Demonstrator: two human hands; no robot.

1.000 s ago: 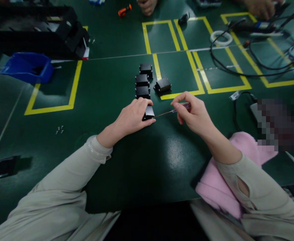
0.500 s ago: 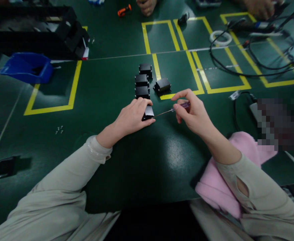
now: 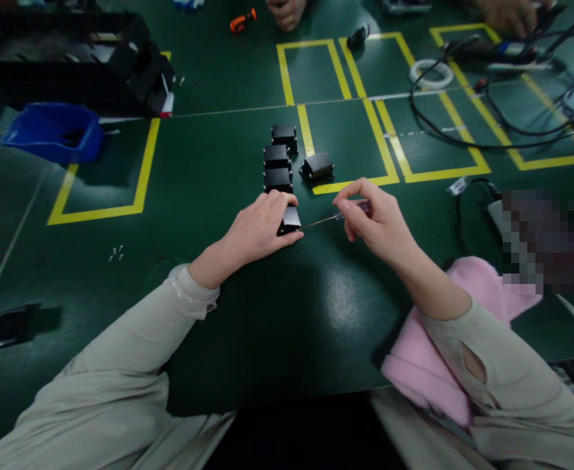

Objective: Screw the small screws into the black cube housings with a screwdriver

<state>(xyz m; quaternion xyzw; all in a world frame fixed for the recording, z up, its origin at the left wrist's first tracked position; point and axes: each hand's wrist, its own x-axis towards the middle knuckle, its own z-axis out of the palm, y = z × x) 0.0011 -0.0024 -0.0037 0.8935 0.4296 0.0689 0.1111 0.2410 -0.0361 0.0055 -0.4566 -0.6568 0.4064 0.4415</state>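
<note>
My left hand [image 3: 262, 225] is wrapped over a small black box [image 3: 291, 218] on the green table and presses it down; the hand covers most of it. In my right hand [image 3: 375, 212] is a screwdriver [image 3: 338, 216] with a clear purplish handle, pinched between thumb and fingers. Its thin shaft lies nearly level, and the tip meets the box's right end near my left thumb. Just beyond the left hand, similar black boxes stand in a row, the nearest one [image 3: 278, 179] close to my fingers. Another black box [image 3: 317, 167] sits to their right.
Several small screws [image 3: 116, 253] lie at left. Behind them are a blue bin [image 3: 55, 132] and a black rack [image 3: 72, 72]. A pink cloth [image 3: 428, 365] is under my right forearm. Cables [image 3: 414, 111], a white ring [image 3: 431, 74] and other people's hands [image 3: 287, 13] are across the table.
The fingers of my right hand have shifted slightly on the screwdriver handle, with the hand a little lower. The left hand and the box have stayed in place.
</note>
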